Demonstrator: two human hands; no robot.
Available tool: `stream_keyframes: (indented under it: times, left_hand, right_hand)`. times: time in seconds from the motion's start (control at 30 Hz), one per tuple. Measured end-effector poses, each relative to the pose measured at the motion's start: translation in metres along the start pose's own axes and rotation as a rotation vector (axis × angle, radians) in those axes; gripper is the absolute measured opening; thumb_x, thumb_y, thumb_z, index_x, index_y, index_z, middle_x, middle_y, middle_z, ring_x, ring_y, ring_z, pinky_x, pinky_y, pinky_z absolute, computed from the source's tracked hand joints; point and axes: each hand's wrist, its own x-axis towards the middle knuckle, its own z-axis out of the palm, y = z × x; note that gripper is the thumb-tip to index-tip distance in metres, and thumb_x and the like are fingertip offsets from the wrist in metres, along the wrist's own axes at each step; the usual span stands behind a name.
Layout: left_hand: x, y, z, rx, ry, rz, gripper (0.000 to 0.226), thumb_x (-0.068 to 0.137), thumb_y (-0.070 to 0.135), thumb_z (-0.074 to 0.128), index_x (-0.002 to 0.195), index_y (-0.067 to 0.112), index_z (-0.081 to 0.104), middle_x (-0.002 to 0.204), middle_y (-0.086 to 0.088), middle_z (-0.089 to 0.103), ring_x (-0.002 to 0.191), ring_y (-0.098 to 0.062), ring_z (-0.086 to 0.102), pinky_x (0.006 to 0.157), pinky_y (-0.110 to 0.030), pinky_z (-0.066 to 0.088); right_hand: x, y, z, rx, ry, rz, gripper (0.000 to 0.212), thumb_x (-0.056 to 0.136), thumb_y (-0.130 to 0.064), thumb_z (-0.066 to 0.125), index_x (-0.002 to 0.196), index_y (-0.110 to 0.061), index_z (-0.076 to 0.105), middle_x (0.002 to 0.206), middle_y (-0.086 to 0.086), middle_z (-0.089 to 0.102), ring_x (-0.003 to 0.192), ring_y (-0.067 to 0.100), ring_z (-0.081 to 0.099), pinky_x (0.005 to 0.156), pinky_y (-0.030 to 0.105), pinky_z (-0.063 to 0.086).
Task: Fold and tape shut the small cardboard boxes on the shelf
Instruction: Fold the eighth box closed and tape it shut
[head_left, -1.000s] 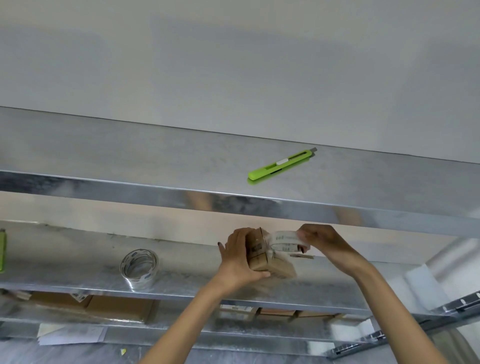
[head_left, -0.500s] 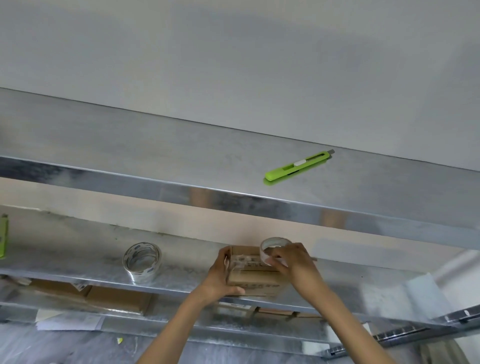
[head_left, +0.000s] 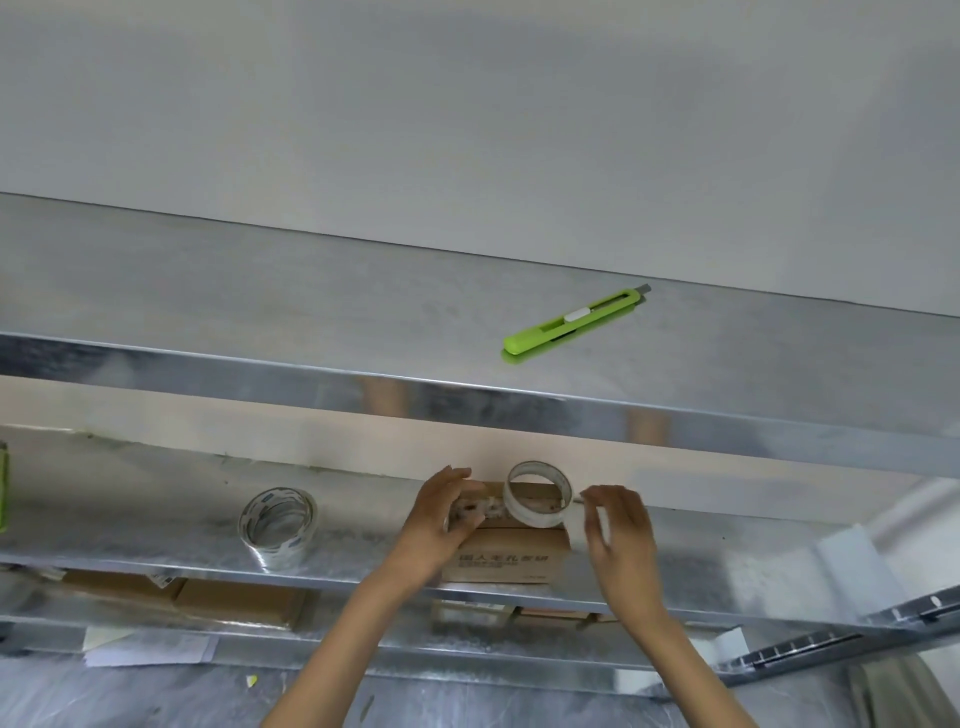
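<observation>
Left hand (head_left: 441, 519) grips the small cardboard box (head_left: 504, 556); right hand (head_left: 618, 530) hovers open beside the tape roll (head_left: 537, 501) resting on top; best cut the strip cleanly

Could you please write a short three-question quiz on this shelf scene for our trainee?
1. True or false: the green utility knife lies on the top metal shelf.
2. What rests on top of the small brown cardboard box? A) a roll of clear tape B) scissors C) a marker
3. Which hand presses on the box: the left hand or the right hand?

Key: 1 true; 2 A; 3 left hand, the right hand hovers open beside the box.
</observation>
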Motion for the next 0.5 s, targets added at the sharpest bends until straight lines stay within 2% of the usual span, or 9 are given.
stream_keyframes:
  times: [0.07, 0.1, 0.17, 0.2, 0.27, 0.37, 0.43, 0.5]
  left_hand:
    - [0.004, -0.002, 0.004, 0.051, 0.001, 0.042, 0.021, 0.09, 0.027, 0.061, 0.106, 0.039, 0.056, 0.126, 0.016, 0.049, 0.124, -0.003, 0.039, 0.105, -0.021, 0.035]
    - [0.006, -0.002, 0.005, 0.056, 0.012, 0.046, 0.019, 0.089, 0.025, 0.062, 0.103, 0.038, 0.058, 0.119, 0.015, 0.054, 0.118, -0.003, 0.044, 0.1, -0.021, 0.039]
    - [0.008, -0.001, 0.007, 0.052, 0.062, 0.039, 0.017, 0.088, 0.022, 0.063, 0.098, 0.036, 0.06, 0.11, 0.014, 0.056, 0.11, -0.003, 0.048, 0.092, -0.015, 0.042]
    - [0.009, 0.001, 0.008, 0.052, 0.088, 0.031, 0.015, 0.088, 0.022, 0.063, 0.096, 0.034, 0.061, 0.108, 0.014, 0.057, 0.108, -0.002, 0.048, 0.09, -0.013, 0.042]
    - [0.011, 0.006, 0.009, 0.092, 0.12, 0.026, 0.01, 0.089, 0.022, 0.063, 0.096, 0.029, 0.064, 0.106, 0.015, 0.056, 0.105, 0.002, 0.047, 0.09, -0.014, 0.042]
    - [0.013, 0.012, 0.012, 0.186, 0.153, 0.049, 0.011, 0.091, 0.022, 0.059, 0.099, 0.024, 0.065, 0.108, 0.014, 0.053, 0.105, -0.001, 0.045, 0.092, -0.016, 0.041]
    - [0.014, 0.019, 0.012, 0.215, 0.16, 0.08, 0.014, 0.092, 0.019, 0.056, 0.101, 0.022, 0.066, 0.111, 0.012, 0.052, 0.107, -0.005, 0.045, 0.093, -0.018, 0.039]
    - [0.017, 0.027, 0.013, 0.248, 0.135, 0.089, 0.017, 0.092, 0.017, 0.054, 0.105, 0.019, 0.066, 0.117, 0.007, 0.054, 0.112, -0.008, 0.046, 0.096, -0.02, 0.038]
  right_hand:
    - [-0.002, 0.027, -0.001, 0.031, 0.009, 0.152, 0.033, 0.092, -0.029, 0.034, 0.093, -0.012, 0.061, 0.094, 0.001, 0.062, 0.09, 0.02, 0.054, 0.076, 0.023, 0.037]
    - [-0.002, 0.04, 0.0, 0.024, -0.006, 0.206, 0.03, 0.093, -0.029, 0.035, 0.093, -0.013, 0.06, 0.093, 0.001, 0.062, 0.089, 0.021, 0.055, 0.075, 0.023, 0.037]
    - [0.0, 0.054, -0.001, -0.037, -0.051, 0.252, 0.013, 0.095, -0.017, 0.045, 0.092, -0.02, 0.057, 0.091, -0.002, 0.062, 0.088, 0.023, 0.057, 0.075, 0.025, 0.038]
    - [0.001, 0.053, -0.003, -0.051, -0.075, 0.236, 0.014, 0.094, -0.01, 0.05, 0.093, -0.022, 0.057, 0.091, -0.003, 0.062, 0.088, 0.022, 0.059, 0.075, 0.026, 0.039]
    - [0.006, 0.036, -0.01, -0.049, -0.115, 0.143, 0.015, 0.094, -0.007, 0.053, 0.094, -0.019, 0.062, 0.091, -0.002, 0.063, 0.086, 0.02, 0.061, 0.074, 0.026, 0.043]
    - [0.009, -0.004, -0.032, -0.079, -0.137, -0.113, 0.013, 0.088, -0.013, 0.054, 0.093, -0.015, 0.066, 0.086, -0.002, 0.066, 0.078, 0.016, 0.061, 0.068, 0.027, 0.051]
    - [0.009, -0.037, -0.054, -0.055, -0.133, -0.258, 0.016, 0.08, -0.004, 0.068, 0.093, -0.013, 0.068, 0.085, -0.002, 0.066, 0.078, 0.012, 0.058, 0.071, 0.025, 0.05]
    - [0.005, -0.082, -0.082, 0.014, -0.132, -0.436, 0.017, 0.077, -0.003, 0.071, 0.091, -0.012, 0.069, 0.082, -0.001, 0.066, 0.076, 0.012, 0.057, 0.071, 0.025, 0.048]
